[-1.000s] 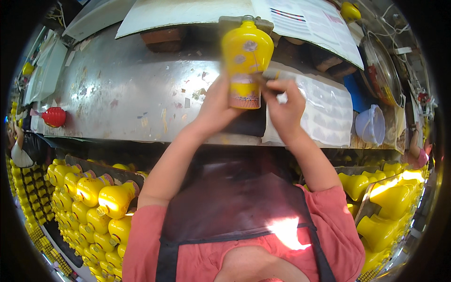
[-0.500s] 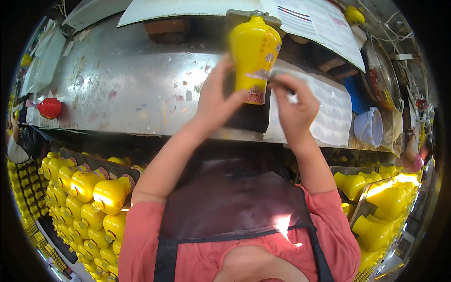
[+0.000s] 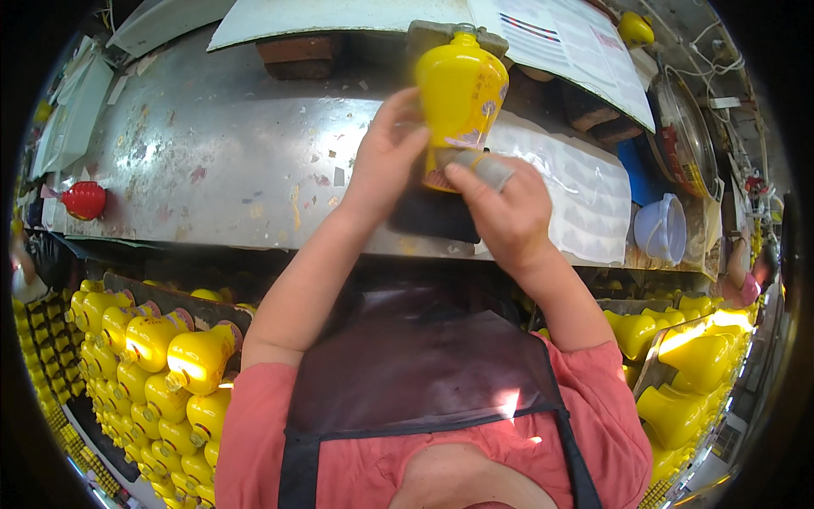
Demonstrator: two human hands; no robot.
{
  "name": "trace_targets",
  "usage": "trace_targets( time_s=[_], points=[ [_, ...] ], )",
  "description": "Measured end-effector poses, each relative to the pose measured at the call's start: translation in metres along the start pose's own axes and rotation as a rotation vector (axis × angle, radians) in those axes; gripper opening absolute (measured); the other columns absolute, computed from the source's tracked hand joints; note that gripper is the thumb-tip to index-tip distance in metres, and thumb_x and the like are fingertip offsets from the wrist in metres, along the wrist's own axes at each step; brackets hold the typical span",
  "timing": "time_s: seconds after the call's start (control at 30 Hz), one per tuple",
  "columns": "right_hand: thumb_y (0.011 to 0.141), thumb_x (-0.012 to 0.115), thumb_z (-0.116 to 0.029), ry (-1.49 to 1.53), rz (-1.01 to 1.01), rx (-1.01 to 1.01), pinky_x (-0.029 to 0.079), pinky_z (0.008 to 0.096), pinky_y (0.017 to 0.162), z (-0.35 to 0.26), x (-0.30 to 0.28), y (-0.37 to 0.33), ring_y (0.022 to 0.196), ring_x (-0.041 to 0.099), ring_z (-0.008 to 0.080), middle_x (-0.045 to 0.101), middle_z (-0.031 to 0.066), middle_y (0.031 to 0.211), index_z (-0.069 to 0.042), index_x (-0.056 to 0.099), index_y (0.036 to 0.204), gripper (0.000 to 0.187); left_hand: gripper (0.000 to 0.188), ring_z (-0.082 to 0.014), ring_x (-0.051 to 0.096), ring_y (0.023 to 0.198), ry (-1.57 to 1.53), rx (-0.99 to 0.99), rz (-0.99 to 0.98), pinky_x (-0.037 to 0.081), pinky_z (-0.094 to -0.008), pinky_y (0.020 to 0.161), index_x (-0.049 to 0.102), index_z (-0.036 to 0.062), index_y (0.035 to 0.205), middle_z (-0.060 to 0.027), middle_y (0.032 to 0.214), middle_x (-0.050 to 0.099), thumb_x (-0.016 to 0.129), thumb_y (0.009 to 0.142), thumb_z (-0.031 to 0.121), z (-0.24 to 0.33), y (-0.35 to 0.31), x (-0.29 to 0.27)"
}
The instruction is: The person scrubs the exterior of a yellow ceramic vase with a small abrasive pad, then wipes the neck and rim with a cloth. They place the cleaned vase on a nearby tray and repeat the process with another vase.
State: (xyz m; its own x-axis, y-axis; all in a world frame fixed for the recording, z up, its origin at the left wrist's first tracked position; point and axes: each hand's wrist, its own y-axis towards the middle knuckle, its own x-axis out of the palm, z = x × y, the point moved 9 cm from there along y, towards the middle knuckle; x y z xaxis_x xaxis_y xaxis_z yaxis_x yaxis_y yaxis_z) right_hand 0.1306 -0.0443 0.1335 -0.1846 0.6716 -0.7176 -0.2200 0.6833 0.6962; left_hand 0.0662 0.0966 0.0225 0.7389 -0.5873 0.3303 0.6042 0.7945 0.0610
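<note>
A glossy yellow bottle (image 3: 459,89) with a narrow neck and a metal-coloured top leans away from me against a dark rest (image 3: 424,36). Purple and red patterns run down its right side and round its base. My left hand (image 3: 386,157) is curled at the bottle's left side, some fingertips hidden behind it. Across the lower front lies my right hand (image 3: 513,208), fingers closed, with a small grey piece (image 3: 493,172) at them. Whether that piece is held or wrapped round a finger, I cannot tell. Under the bottle's base is a black pad (image 3: 432,216).
A white sheet with rows of pale shapes (image 3: 585,195) lies right of the bottle, near a lavender bucket (image 3: 660,229). A red rounded object (image 3: 84,200) sits on the metal table (image 3: 246,161) at far left. Stacked yellow bottles (image 3: 199,356) flank me below. Other people are at both edges.
My right hand has moved left and down, from the bottle's right edge onto its lower front. My left thumb has drawn back from the front toward the left side. The bottle has turned slightly.
</note>
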Motion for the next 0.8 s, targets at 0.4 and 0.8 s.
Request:
trace_targets(
  time_s=[0.4, 0.8],
  points=[
    [0.074, 0.074, -0.009, -0.109, -0.153, 0.021, 0.053, 0.0383, 0.079, -0.017, 0.005, 0.02, 0.094, 0.069, 0.0259, 0.069, 0.006, 0.098, -0.011, 0.077, 0.114, 0.04, 0.043, -0.0127, 0.059, 0.111, -0.065, -0.054, -0.008, 0.047, -0.0276, 0.095, 0.053, 0.0088, 0.15, -0.0042, 0.125, 0.064, 0.05, 0.108, 0.014, -0.001, 0.003, -0.01],
    [0.074, 0.083, -0.004, -0.208, 0.148, 0.227, 0.042, 0.0365, 0.055, 0.059, -0.029, 0.037, 0.059, 0.05, 0.0225, 0.05, 0.0019, 0.066, -0.019, 0.078, 0.108, 0.038, 0.071, -0.0257, 0.038, 0.145, 0.126, -0.025, -0.006, 0.031, -0.0387, 0.12, 0.012, 0.0115, 0.165, -0.0151, 0.157, 0.038, 0.047, 0.111, 0.041, 0.013, 0.044, 0.034]
  ],
)
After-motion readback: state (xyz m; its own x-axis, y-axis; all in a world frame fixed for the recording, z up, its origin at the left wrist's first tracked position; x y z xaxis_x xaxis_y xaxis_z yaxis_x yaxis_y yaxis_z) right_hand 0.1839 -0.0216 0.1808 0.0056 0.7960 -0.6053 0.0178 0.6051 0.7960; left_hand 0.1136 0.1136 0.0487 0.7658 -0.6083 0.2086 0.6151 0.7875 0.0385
